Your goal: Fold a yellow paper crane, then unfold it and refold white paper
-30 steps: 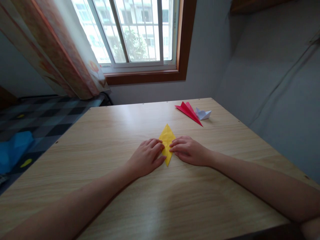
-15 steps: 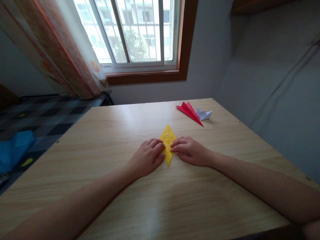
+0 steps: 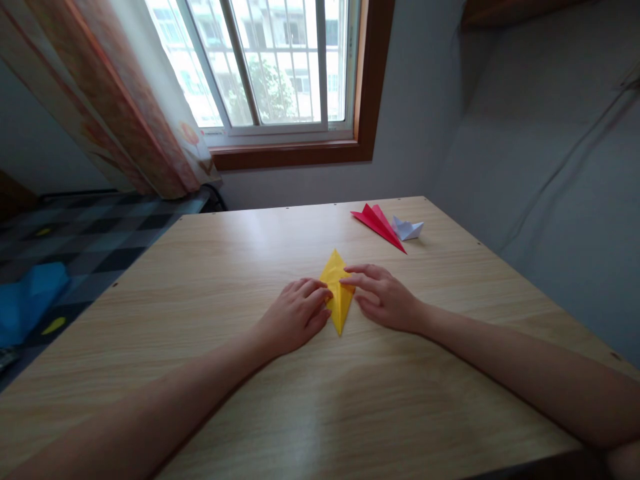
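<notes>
A yellow folded paper (image 3: pixel 341 310), shaped like a long diamond with a crease down its middle, lies on the wooden table. At its left edge rests my left hand (image 3: pixel 300 307), fingers curled and thumb close to them, gripping that side of the paper. My right hand (image 3: pixel 385 297) is over the paper's right edge. Its index and middle fingers stretch across the upper right of the diamond, and the thumb sits apart, just off the paper's right side. The lower right flap looks slightly lifted.
A red paper plane (image 3: pixel 379 227) and a white paper boat (image 3: pixel 409 229) lie near the far right of the table (image 3: pixel 240 260). On the checked cloth at left is a blue paper item (image 3: pixel 35 293). A window (image 3: pixel 280 67) and curtain (image 3: pixel 135 113) are behind.
My right hand's fingers have risen and spread, moving a little up along the right edge. The paper's lower tip has shifted slightly right. My left hand has stayed in place.
</notes>
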Tool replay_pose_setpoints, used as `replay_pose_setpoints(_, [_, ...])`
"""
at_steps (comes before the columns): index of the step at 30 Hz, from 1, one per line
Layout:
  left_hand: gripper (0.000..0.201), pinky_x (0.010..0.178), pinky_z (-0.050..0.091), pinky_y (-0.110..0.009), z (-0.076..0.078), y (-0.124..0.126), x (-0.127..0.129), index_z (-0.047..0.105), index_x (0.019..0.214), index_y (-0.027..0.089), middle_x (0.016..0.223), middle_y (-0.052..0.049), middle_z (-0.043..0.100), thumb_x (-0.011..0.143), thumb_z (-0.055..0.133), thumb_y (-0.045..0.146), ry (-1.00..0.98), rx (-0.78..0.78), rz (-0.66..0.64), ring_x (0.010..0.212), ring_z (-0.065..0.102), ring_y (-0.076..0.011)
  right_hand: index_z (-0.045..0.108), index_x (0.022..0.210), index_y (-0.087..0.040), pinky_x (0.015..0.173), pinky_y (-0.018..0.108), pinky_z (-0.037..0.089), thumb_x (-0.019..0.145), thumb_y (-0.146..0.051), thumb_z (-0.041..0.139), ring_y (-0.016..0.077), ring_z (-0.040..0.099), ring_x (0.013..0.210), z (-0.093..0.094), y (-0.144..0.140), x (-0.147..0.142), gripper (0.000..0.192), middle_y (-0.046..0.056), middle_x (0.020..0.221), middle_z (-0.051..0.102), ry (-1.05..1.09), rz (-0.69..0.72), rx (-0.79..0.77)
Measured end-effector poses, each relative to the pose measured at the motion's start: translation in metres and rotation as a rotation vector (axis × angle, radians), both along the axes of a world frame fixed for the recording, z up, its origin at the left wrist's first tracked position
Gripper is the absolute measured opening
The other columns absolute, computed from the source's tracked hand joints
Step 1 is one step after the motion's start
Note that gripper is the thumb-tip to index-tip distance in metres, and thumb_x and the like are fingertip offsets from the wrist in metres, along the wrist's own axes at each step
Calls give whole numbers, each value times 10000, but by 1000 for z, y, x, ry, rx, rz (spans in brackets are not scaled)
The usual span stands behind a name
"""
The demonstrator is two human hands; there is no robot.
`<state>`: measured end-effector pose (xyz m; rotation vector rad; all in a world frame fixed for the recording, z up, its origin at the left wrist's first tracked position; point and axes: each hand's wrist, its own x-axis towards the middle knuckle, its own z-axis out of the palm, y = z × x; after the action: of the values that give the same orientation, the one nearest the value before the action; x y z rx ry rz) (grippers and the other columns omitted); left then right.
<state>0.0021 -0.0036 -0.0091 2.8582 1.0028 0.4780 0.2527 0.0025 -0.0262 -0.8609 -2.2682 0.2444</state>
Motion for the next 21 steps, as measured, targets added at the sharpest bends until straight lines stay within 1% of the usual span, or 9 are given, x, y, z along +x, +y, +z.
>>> replay_pose_setpoints(4, [255,1014,456,-423,0,1,0,603,1182,188,1156,-92,640,966,497,271,-47,-30,-67,1110,559,-232,637,1209,-199,1063,473,431,890,-205,578,246,571,1177,-4,8,1,324,110,1234,642,63,-190,-67])
replay_pose_setpoints(6, [265,1010,463,-408,1,1,0,619,1196,202,1162,-86,641,973,494,270,-55,-39,-106,1100,564,-221,641,1203,-186,1060,480,433,893,-266,598,257,570,1176,-6,12,2,324,117,1226,645,36,-233,-109])
replay_pose_setpoints(8, [270,1009,466,-394,0,1,-1,643,1198,228,1169,-76,638,981,486,261,-59,-38,-147,1094,565,-208,634,1224,-181,1066,495,422,876,-303,626,276,550,1207,-8,14,2,370,126,1256,631,-24,-259,-130])
replay_pose_setpoints(11, [289,1000,472,-386,0,1,-2,662,1213,257,1169,-74,632,986,483,262,-67,-26,-181,1092,564,-204,620,1261,-183,1091,508,390,854,-320,651,297,503,1271,-9,14,1,430,131,1324,597,-113,-287,-140])
replay_pose_setpoints(14, [300,985,482,-389,-1,1,-3,665,1229,276,1162,-79,631,982,494,263,-77,-26,-172,1088,566,-208,643,1240,-183,1110,506,367,873,-317,626,298,475,1309,-8,12,-1,391,134,1358,580,-164,-293,-150])
replay_pose_setpoints(18, [303,985,484,-403,-2,2,-3,666,1232,288,1169,-77,632,976,505,262,-76,-32,-165,1091,565,-214,678,1189,-203,1110,517,359,888,-294,600,294,475,1318,-5,9,-2,324,129,1361,583,-176,-270,-148])
replay_pose_setpoints(21, [305,986,482,-406,-3,2,-3,664,1236,285,1174,-77,629,976,505,263,-76,-31,-168,1091,562,-215,679,1187,-200,1103,510,370,869,-280,620,291,487,1307,-4,9,-1,334,132,1345,594,-157,-247,-153])
